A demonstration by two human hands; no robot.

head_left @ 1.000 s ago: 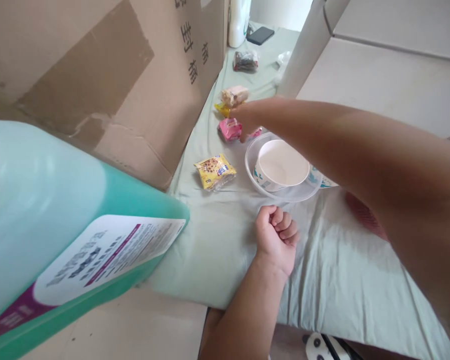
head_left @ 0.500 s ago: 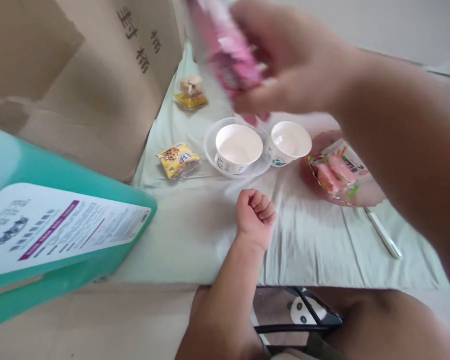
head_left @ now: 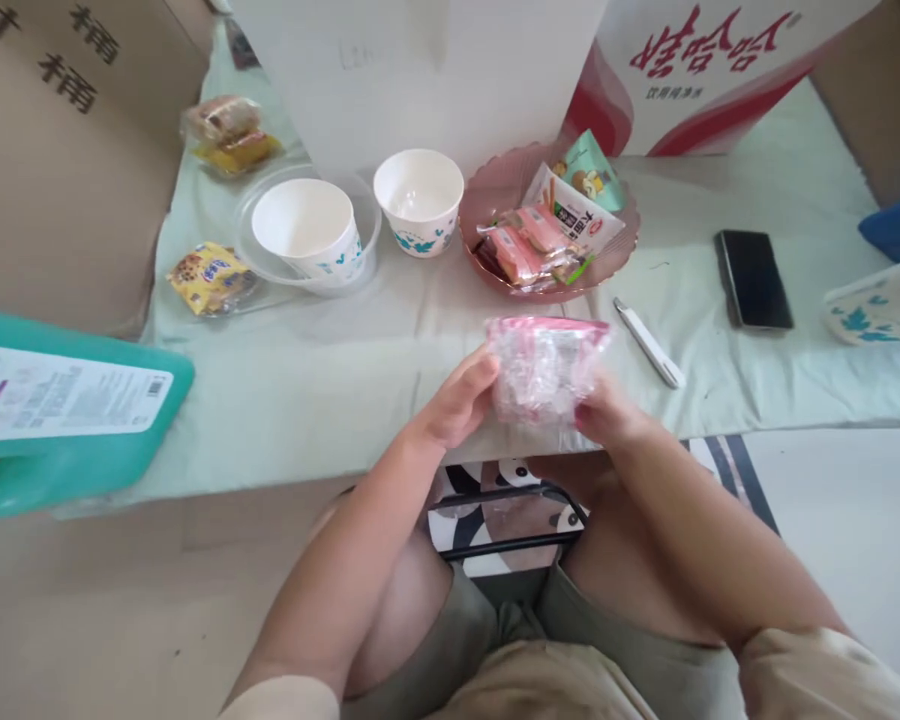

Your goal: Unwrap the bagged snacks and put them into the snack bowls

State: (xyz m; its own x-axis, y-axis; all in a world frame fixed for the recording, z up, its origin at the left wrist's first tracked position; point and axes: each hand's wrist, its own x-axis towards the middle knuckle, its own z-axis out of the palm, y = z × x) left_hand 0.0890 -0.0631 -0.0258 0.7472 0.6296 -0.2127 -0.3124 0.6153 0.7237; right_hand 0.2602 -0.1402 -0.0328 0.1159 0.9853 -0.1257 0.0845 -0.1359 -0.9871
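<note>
A pink snack packet (head_left: 544,368) with a clear crinkly wrapper is held in front of me, above the near edge of the table. My left hand (head_left: 457,400) grips its left side and my right hand (head_left: 607,412) grips its lower right side. Behind it on the pale green cloth (head_left: 345,370) stand two white paper cups: one (head_left: 307,228) inside a clear plastic lid, the other (head_left: 418,200) beside it. A pink dish (head_left: 622,255) holds several snack packets.
A yellow cookie packet (head_left: 210,277) lies left of the cups, more snacks (head_left: 229,135) farther back. A white pen-like tool (head_left: 649,342), a black phone (head_left: 754,278) and another cup (head_left: 881,300) lie to the right. A teal jug (head_left: 60,410) and cardboard boxes (head_left: 60,160) crowd the left.
My right hand brought the pink packet from the far left of the table down in front of me. My left hand unclenched and took hold of it. The view swung right.
</note>
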